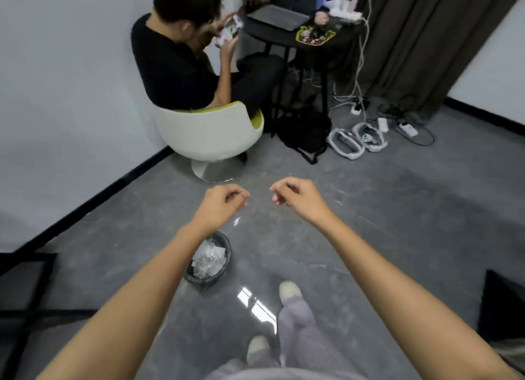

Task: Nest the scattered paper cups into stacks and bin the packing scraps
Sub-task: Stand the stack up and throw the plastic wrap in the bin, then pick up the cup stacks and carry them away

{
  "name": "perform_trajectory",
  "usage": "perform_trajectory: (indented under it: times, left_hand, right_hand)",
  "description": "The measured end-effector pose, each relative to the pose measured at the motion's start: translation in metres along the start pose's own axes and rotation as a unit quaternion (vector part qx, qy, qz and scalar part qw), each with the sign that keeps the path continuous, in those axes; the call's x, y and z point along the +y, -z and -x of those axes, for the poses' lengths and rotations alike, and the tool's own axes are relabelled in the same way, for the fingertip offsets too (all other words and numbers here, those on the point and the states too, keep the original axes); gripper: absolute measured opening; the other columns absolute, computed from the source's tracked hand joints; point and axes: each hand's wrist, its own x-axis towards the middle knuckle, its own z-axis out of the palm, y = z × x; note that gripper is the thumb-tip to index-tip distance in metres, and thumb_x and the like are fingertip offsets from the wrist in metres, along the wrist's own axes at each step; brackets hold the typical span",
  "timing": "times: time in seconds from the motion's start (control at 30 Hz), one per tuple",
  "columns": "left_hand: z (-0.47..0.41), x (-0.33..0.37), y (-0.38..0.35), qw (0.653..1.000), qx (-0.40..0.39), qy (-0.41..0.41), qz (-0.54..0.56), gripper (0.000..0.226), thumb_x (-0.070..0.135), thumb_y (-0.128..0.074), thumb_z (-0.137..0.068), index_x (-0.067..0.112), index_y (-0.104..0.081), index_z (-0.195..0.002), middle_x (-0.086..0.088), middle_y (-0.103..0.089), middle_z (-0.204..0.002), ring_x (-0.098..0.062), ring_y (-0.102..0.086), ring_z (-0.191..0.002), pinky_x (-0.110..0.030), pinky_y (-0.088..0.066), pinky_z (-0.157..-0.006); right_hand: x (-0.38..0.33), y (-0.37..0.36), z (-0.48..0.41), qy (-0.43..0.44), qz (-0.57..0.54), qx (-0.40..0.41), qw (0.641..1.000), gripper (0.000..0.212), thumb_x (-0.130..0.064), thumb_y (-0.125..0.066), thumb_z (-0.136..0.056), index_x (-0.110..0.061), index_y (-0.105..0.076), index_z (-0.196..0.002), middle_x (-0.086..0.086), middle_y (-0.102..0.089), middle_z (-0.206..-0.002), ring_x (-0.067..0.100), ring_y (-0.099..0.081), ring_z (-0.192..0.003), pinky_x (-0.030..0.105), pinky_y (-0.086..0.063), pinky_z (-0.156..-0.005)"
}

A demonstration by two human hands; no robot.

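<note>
Scraps mostly in bin, one white bit near it still outside; my left hand and right hand apart, loosely curled, apparently empty; no cups in view.

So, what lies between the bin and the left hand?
Head view: one small white scrap shows just below the left hand, up and right of the bin; otherwise bare grey floor.
</note>
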Motion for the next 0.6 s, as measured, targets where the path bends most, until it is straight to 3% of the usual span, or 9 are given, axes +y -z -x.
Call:
perform_trajectory:
  times: [0.13,0.3,0.43,0.6]
  left_hand:
    - [-0.025,0.053,-0.059,0.995,-0.082,-0.061,-0.001,0.018,0.008,-0.057,-0.095,0.011,-0.071,-0.084,-0.001,-0.069,-0.073,0.006,-0.061,-0.06,-0.01,-0.049,-0.07]
    - [-0.046,0.129,-0.142,0.977,-0.175,-0.117,0.021,0.026,0.012,-0.056,-0.098,0.005,-0.07,-0.076,-0.009,-0.065,-0.068,-0.003,-0.058,-0.061,-0.006,-0.045,-0.06]
    - [-0.071,0.185,-0.222,0.96,-0.226,-0.163,0.014,0.035,0.018,-0.058,-0.097,0.017,-0.066,-0.063,0.008,-0.059,-0.052,0.0,-0.053,-0.053,-0.01,-0.042,-0.057]
    - [-0.095,0.266,-0.335,0.94,-0.268,-0.209,0.023,0.038,0.021,-0.057,-0.098,0.02,-0.064,-0.06,0.014,-0.054,-0.043,0.002,-0.047,-0.046,-0.014,-0.036,-0.053]
  right_hand:
    - [0.011,0.072,0.038,-0.011,-0.01,0.106,0.994,0.018,0.002,-0.045,-0.094,0.0,-0.062,-0.087,0.007,-0.06,-0.067,-0.004,-0.056,-0.048,0.005,-0.039,-0.051]
    - [0.031,0.165,0.083,-0.034,-0.011,0.237,0.971,0.02,0.002,-0.048,-0.093,-0.002,-0.062,-0.079,0.005,-0.058,-0.062,-0.004,-0.054,-0.045,0.006,-0.039,-0.05]
    - [0.059,0.247,0.115,-0.055,0.034,0.333,0.941,0.034,-0.013,-0.056,-0.093,-0.019,-0.054,-0.059,0.0,-0.053,-0.053,-0.001,-0.044,-0.042,0.015,-0.036,-0.051]
    - [0.088,0.363,0.164,-0.075,0.021,0.433,0.898,0.034,-0.018,-0.057,-0.093,-0.019,-0.054,-0.059,-0.005,-0.053,-0.052,0.001,-0.047,-0.046,0.02,-0.039,-0.058]
